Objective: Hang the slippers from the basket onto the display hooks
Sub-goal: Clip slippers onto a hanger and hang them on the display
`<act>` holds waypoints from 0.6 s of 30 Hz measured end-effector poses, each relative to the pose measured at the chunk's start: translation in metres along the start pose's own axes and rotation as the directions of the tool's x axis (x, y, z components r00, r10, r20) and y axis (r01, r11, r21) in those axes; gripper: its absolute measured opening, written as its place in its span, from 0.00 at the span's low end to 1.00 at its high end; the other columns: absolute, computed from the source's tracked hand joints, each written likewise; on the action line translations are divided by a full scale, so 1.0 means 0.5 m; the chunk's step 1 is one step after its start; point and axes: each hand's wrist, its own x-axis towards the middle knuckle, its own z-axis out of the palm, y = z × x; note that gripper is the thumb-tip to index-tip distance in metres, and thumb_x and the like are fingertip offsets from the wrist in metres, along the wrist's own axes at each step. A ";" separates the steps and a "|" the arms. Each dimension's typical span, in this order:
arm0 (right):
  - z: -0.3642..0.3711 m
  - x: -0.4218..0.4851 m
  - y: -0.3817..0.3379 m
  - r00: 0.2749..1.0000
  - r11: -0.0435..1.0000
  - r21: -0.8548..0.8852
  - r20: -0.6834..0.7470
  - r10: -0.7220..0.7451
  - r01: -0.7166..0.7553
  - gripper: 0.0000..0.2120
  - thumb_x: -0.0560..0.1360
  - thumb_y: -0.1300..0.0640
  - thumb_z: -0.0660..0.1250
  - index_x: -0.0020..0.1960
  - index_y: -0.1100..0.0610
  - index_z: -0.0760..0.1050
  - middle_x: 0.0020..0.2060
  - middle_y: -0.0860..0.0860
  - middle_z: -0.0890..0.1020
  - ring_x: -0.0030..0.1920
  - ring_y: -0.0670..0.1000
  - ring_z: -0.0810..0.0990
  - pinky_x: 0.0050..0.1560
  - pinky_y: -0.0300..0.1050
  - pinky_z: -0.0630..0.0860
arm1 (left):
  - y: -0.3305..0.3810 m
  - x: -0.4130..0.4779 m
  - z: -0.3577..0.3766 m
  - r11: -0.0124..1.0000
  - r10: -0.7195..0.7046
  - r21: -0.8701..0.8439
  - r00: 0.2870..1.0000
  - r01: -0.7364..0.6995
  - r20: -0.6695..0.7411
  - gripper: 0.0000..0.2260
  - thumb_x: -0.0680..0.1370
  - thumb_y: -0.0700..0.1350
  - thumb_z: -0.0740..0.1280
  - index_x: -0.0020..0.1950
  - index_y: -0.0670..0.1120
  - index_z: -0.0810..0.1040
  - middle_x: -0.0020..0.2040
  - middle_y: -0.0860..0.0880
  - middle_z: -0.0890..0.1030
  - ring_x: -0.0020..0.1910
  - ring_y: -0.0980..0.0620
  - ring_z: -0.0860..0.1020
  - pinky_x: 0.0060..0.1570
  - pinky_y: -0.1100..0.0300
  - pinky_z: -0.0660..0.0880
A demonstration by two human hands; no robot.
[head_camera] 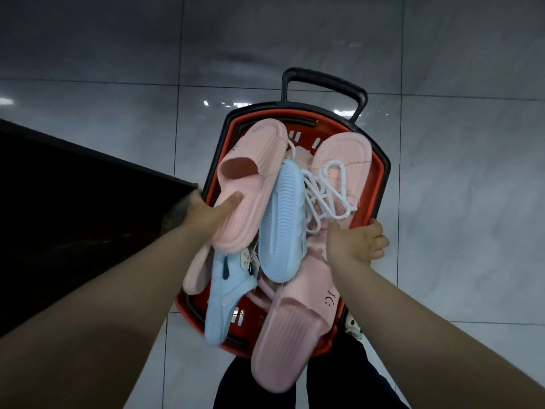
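A red basket (380,184) with a black rim and a black pull handle (324,84) stands on the floor, piled with several pink and light-blue slippers. My left hand (206,214) grips a pink slipper (250,178) at its heel end, thumb on top. A blue slipper (283,222) lies sole-up in the middle. White plastic hangers (327,190) are tangled on another pink slipper (342,160). My right hand (354,243) is at the basket's right edge, fingers curled down among the slippers and hangers; what it holds is hidden. No display hooks are in view.
Glossy grey floor tiles (118,69) surround the basket. A dark low shelf or counter (73,187) stands at the left, its corner close to my left hand. My dark trouser legs (354,388) are below the basket.
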 end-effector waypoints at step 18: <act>-0.232 0.147 0.026 0.945 0.887 0.399 0.308 0.108 -0.232 0.18 0.69 0.59 0.66 0.57 0.65 0.71 0.45 0.57 0.76 0.41 0.54 0.77 0.34 0.41 0.72 | 0.162 -0.148 0.092 0.997 0.055 -0.061 0.995 -0.050 0.084 0.53 0.59 0.66 0.75 0.73 0.44 0.56 0.67 0.43 0.70 0.61 0.44 0.74 0.61 0.45 0.73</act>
